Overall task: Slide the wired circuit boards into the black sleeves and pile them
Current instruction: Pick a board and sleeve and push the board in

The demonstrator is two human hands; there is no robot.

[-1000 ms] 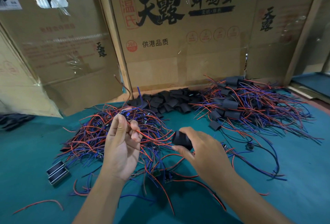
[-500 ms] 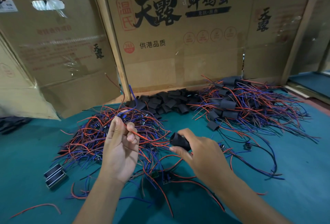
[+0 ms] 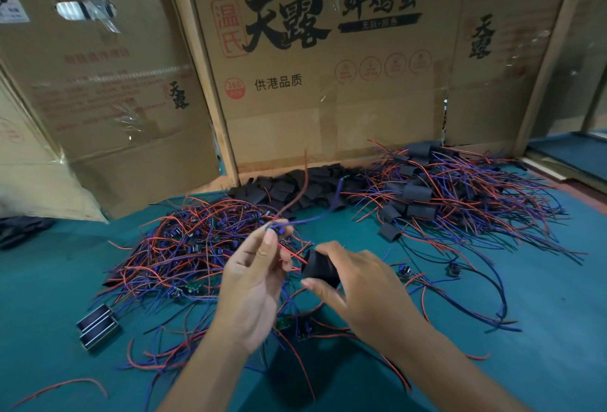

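Circuit board, wired (image 3: pixel 281 230): pinched at the fingertips of the left hand (image 3: pixel 254 283), lifted above the table (image 3: pixel 542 329); its red and blue wires trail up and away toward the back. The board itself is small and mostly hidden by the fingers.

Black sleeve (image 3: pixel 320 267): gripped between thumb and fingers of the right hand (image 3: pixel 361 283), just right of the board, near it but apart. Its open end appears to face left, toward the board; the long axis looks roughly level, left to right. The board would likely enter by moving rightward, the left hand being the nearer.

Unsleeved boards (image 3: pixel 184 247): tangled heap beyond the left hand.

Spare sleeves (image 3: pixel 295 186): dark pile further back, centre.

Finished pile (image 3: pixel 437 188): sleeved boards, far right, against the cardboard boxes (image 3: pixel 328 99).
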